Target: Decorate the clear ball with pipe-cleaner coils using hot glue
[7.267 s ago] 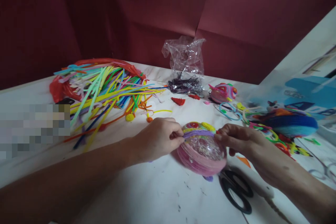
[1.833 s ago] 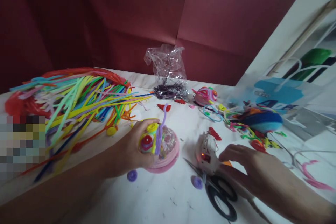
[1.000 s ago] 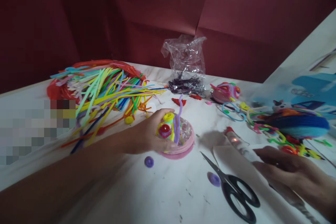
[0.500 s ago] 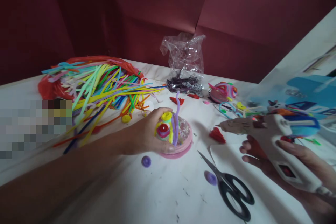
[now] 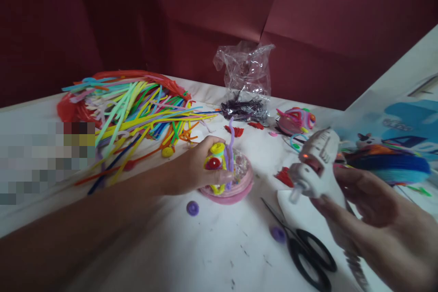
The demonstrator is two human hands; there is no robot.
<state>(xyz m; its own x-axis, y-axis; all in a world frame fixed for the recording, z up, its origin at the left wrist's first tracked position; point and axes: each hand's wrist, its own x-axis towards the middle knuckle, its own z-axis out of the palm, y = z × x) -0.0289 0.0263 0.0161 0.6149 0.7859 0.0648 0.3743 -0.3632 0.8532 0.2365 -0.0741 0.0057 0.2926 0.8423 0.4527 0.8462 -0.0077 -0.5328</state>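
My left hand (image 5: pixel 201 169) grips a round craft piece (image 5: pixel 241 173) made of pink and clear material, trimmed with pipe cleaners. On its left side are a yellow coil, a red eye-like button and an upright purple pipe cleaner (image 5: pixel 232 141). My right hand (image 5: pixel 376 223) is wrapped around the handle of a white hot glue gun (image 5: pixel 320 159), whose red light glows. The gun's back end, with a clear glue stick, points toward me. Below it lie black-handled scissors (image 5: pixel 301 246) beside a purple coil (image 5: pixel 278 234). Another purple coil (image 5: pixel 192 208) sits below the craft piece.
Many coloured pipe cleaners (image 5: pixel 137 114) spill from a red bag at the left. A clear plastic bag (image 5: pixel 246 82) with dark strands stands at the back. A finished-looking pink fish craft (image 5: pixel 296 120) and a blue striped piece (image 5: pixel 390 166) lie at the right. Red pieces (image 5: pixel 284 176) are scattered about.
The glue gun has turned in my right hand: its nozzle pointed left before and now points up and away. My left hand keeps its hold; its thumb sits slightly higher on the craft piece.
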